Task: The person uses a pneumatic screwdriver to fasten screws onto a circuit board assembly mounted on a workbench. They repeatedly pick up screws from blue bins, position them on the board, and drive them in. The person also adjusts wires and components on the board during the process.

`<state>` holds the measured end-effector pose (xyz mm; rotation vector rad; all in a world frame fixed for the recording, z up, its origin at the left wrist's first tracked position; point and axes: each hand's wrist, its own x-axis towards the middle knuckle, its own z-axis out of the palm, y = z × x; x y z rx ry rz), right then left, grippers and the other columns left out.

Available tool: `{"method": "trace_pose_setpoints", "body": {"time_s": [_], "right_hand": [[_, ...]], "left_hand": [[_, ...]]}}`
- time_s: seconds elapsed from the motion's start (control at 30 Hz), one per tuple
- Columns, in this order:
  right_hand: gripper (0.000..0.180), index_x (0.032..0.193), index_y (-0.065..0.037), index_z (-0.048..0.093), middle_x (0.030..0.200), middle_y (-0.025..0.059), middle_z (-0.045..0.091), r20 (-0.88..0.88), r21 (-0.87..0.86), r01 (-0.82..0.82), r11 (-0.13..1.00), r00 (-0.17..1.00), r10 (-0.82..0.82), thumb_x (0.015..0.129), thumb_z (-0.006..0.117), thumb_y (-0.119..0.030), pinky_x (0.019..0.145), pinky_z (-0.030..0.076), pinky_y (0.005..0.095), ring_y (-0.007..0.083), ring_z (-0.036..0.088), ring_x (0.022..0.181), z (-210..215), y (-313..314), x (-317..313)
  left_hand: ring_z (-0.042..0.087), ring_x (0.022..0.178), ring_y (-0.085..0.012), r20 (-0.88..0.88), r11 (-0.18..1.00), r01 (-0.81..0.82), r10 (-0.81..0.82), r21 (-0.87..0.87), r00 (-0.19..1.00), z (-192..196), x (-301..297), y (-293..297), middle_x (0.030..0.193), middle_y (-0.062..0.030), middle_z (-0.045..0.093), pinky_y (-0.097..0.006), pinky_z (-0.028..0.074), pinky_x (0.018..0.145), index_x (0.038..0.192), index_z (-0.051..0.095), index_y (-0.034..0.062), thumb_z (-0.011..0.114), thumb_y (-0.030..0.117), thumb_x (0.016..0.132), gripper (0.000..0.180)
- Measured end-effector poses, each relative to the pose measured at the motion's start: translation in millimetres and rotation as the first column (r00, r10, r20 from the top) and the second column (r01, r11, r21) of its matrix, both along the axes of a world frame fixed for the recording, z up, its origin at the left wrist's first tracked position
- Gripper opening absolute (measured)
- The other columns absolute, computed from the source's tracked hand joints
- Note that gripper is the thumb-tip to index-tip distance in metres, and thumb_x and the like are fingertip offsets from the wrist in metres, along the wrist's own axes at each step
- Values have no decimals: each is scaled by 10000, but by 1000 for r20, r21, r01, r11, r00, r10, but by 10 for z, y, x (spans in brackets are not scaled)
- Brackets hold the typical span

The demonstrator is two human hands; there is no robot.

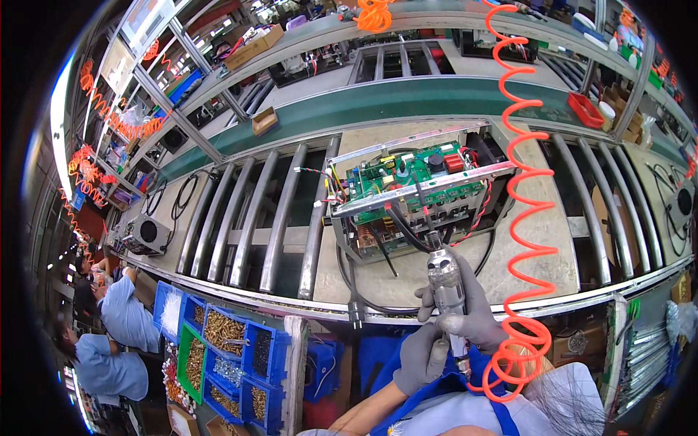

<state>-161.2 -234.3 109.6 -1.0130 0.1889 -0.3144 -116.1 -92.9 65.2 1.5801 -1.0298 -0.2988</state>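
The scene is brightly and fairly evenly lit, with a cool white cast. A strip of glare [62, 138] at the far left is burnt out to plain white, and small lamps [227, 22] shine in the background at the top. Sharp highlights run along the rollers [283, 218] and on the driver [445, 276]; the worktop [542, 254] looks matte and pale. Gaps between the rollers are dark. The circuit board [436, 174] is reasonably crisp, while detail softens toward the rim. Fisheye distortion bows the rails, leans the uprights and ends in black corners, with bluish fringing at left.
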Motion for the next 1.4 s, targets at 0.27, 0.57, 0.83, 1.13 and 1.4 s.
{"method": "trace_pose_setpoints", "body": {"time_s": [0.27, 0.57, 0.83, 1.13, 1.4], "right_hand": [[1129, 1567, -122, 88, 990, 153, 597, 12, -27, -19, 999, 1000, 19, 685, 790, -191, 688, 525, 309, 186, 623, 781, -38, -38, 4], [1079, 1565, -125, 89, 966, 145, 589, 25, -27, -38, 999, 999, 39, 718, 755, -176, 688, 508, 305, 160, 602, 778, 24, -51, -74], [1077, 1557, -92, 88, 941, 109, 593, 2, -17, -63, 998, 998, 63, 743, 776, -243, 715, 494, 304, 144, 587, 808, 69, -76, -99], [1027, 1554, -115, 139, 951, 131, 589, -39, -43, -39, 998, 999, 37, 706, 712, -200, 720, 517, 324, 203, 634, 853, 94, -84, -104], [773, 1416, -71, 315, 1000, 93, 553, -55, 202, -102, 974, 992, 116, 761, 672, -272, 662, 569, 329, 156, 606, 717, 413, -324, -281]], "left_hand": [[545, 585, -382, 172, 999, -17, 26, -51, 985, -47, -40, -25, 692, -176, 531, -450, 401, 519, 774, 563, 39, 431, 378, 991, 423], [526, 569, -383, 81, 999, 39, -42, 30, 996, 103, -74, 15, 671, -179, 514, -456, 376, 516, 785, 564, 30, 461, 331, 987, 377], [522, 568, -383, 58, 998, 65, -66, 27, 996, 57, -82, 22, 678, -176, 514, -456, 377, 520, 809, 569, 34, 455, 342, 993, 376], [529, 560, -327, 31, 991, 133, -134, 31, 990, 29, -31, 33, 668, -150, 509, -447, 386, 523, 854, 585, 19, 470, 382, 995, 406], [640, 969, -234, -992, 991, 93, -105, -98, 72, -240, 504, 300, 1082, -157, 619, -292, 561, 824, 1179, 540, -59, 550, 145, 949, 307]]}}
